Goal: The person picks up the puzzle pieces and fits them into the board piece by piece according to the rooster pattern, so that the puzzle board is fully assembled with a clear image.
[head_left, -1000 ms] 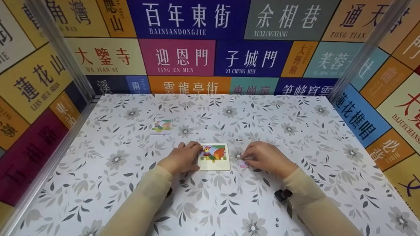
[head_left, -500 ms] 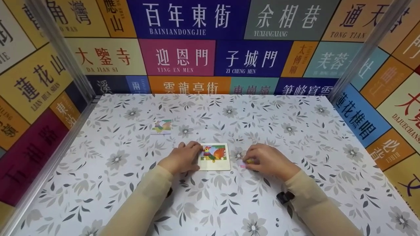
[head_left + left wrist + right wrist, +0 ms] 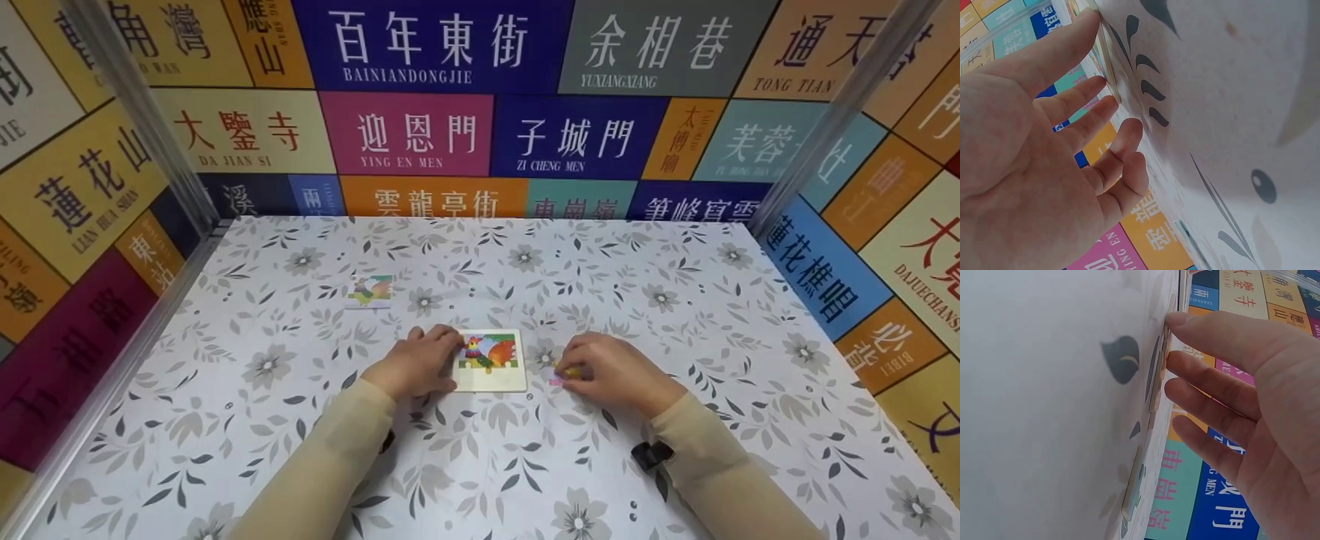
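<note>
In the head view, a small cream-framed puzzle board (image 3: 491,381) with a colorful rooster picture lies on the table. The picture fills its upper part, and a pale strip runs along the bottom. My left hand (image 3: 416,364) grips the board's left end, fingers near the top corner and thumb near the lower one. To the board's right, my right hand (image 3: 619,371) pinches a small puzzle piece down at the table, largely hidden by the fingers. A pink bit (image 3: 555,382) shows beside the fingertips. The right wrist view shows flat pieces (image 3: 1134,485) lying under that hand.
A rooster picture card (image 3: 370,291) lies farther back on the left. White cloth with grey flowers and leaves covers the table (image 3: 480,465). Panels printed with large characters (image 3: 420,131) stand behind it and at both sides.
My right hand has shifted slightly right and toward me, and a yellow patch now shows at its fingertips. The left hand and the puzzle board stay in place.
</note>
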Demonstrator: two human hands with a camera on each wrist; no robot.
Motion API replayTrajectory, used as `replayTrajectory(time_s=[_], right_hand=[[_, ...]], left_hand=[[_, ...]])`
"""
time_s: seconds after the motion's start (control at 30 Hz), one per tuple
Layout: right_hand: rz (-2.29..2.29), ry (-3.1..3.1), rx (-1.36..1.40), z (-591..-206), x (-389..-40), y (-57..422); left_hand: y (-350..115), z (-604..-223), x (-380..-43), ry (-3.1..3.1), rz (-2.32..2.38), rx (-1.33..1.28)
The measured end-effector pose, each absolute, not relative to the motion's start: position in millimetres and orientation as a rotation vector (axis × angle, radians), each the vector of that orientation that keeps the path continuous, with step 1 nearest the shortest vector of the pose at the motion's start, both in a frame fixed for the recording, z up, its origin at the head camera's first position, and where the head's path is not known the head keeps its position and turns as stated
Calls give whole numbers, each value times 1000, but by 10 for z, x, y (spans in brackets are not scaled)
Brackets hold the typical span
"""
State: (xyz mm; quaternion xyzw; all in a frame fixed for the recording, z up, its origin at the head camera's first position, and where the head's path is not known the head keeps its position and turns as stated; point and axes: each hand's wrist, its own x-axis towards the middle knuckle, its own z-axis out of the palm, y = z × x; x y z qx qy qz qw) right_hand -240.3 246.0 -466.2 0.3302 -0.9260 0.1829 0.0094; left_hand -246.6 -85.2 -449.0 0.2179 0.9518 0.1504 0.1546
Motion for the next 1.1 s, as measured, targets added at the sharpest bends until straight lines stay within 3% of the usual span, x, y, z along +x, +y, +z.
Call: replayTrajectory(time_s=[1.1], right_hand=[[585,-2812,1135,-4617,-2483,2396]], left_hand=[[-836,-4505,-2474,2754,396,613]])
